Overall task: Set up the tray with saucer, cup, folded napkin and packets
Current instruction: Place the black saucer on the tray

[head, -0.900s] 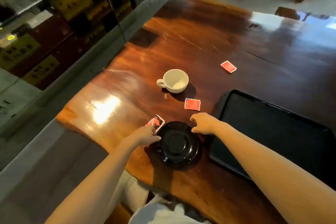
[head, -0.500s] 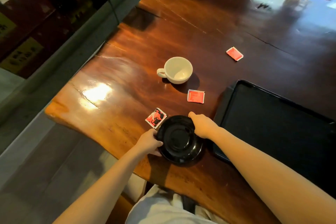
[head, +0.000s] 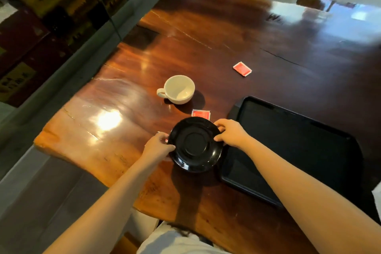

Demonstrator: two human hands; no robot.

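A black saucer (head: 195,144) is lifted off the wooden table, tilted, just left of the black tray (head: 292,150). My left hand (head: 158,146) grips its left rim and my right hand (head: 231,133) grips its right rim. A white cup (head: 178,89) stands empty on the table beyond the saucer, handle to the left. One red packet (head: 201,114) lies half hidden behind the saucer's far edge. Another red packet (head: 242,68) lies farther back to the right. A third packet (head: 166,140) is almost wholly hidden under my left hand. No napkin is in view.
The wooden table (head: 127,93) ends in an uneven edge at the left and near side, with grey floor below. A glass cabinet wall (head: 61,16) runs along the far left. The tray holds nothing.
Both hands closed on the saucer's rim and raised it off the table, shifting it slightly right toward the tray. It now covers part of the near red packet.
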